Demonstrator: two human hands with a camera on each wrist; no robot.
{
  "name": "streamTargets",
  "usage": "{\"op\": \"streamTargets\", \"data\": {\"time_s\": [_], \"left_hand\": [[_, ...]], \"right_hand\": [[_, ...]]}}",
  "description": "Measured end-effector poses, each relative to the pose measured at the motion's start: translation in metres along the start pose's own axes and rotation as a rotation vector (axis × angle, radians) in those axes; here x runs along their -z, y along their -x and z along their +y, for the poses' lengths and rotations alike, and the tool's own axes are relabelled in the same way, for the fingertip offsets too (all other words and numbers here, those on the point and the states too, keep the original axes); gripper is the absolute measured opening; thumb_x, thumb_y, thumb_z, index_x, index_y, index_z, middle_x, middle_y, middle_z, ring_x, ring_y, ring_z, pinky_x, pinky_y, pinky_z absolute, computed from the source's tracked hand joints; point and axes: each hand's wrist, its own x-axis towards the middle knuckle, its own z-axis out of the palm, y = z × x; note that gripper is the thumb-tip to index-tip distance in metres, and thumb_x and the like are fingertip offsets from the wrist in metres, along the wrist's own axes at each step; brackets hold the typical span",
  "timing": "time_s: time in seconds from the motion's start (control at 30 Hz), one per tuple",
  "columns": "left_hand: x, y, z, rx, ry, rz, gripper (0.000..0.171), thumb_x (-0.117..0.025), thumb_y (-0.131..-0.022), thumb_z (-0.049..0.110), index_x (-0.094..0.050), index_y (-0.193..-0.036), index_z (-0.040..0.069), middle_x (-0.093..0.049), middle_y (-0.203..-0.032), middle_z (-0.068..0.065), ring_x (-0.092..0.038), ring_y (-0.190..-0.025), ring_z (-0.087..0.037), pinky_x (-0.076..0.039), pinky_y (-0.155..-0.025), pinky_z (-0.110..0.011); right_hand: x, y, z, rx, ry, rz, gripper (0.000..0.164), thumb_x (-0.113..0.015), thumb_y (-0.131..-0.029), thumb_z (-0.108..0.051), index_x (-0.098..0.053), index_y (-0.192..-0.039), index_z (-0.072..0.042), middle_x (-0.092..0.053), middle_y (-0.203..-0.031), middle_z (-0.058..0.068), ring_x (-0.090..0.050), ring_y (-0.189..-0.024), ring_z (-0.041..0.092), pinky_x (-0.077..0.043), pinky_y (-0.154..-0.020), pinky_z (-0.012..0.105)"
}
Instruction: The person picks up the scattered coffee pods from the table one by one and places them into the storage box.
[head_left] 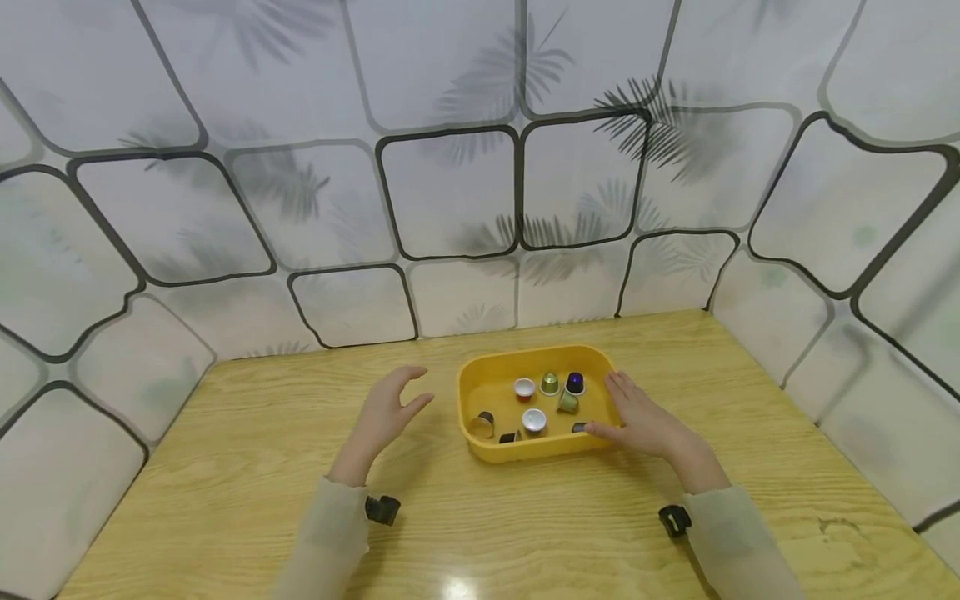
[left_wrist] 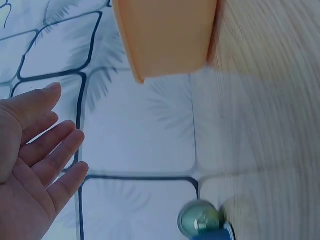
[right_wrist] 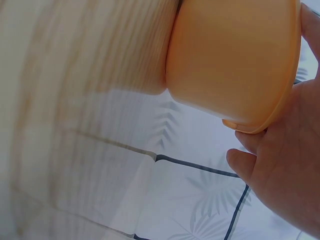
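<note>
A yellow tray stands on the wooden table with several coffee capsules inside. A purple capsule and a light-green capsule lie toward the right; a white-lidded capsule sits near the middle, a brown capsule at the left. My right hand rests over the tray's right rim, fingers extended and thumb at the near side, partly covering a dark capsule. Left of the tray, apart from it, my left hand is held with relaxed fingers and thumb spread, nothing between them.
The wooden table reaches a patterned cloth wall behind and at both sides. A black band is on the left wrist, another black band on the right. A shiny green round item shows low in the left wrist view.
</note>
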Motion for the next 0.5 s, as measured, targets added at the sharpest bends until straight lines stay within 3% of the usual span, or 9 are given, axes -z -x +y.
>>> {"op": "streamTargets", "data": {"time_s": [0.23, 0.5], "left_hand": [[0.015, 0.016, -0.015, 0.041, -0.041, 0.009, 0.039, -0.066, -0.080, 0.011, -0.054, -0.114, -0.006, -0.055, -0.111, -0.020, -0.051, -0.103, -0.034, -0.041, -0.086, -0.045], [0.028, 0.027, -0.026, 0.124, -0.055, -0.058, 0.041, -0.064, -0.081, 0.011, -0.051, -0.117, -0.006, -0.052, -0.115, -0.022, -0.046, -0.108, -0.037, -0.038, -0.089, -0.048]], "right_hand": [[0.001, 0.000, -0.001, 0.002, -0.004, -0.007, 0.097, -0.047, -0.081, -0.059, -0.014, -0.134, 0.014, -0.009, -0.140, 0.031, -0.005, -0.128, 0.042, -0.011, -0.101, 0.053], [0.002, -0.001, -0.002, -0.008, -0.009, -0.021, 0.096, -0.047, -0.081, -0.058, -0.013, -0.135, 0.014, -0.007, -0.140, 0.030, -0.004, -0.128, 0.041, -0.010, -0.101, 0.053]]}}
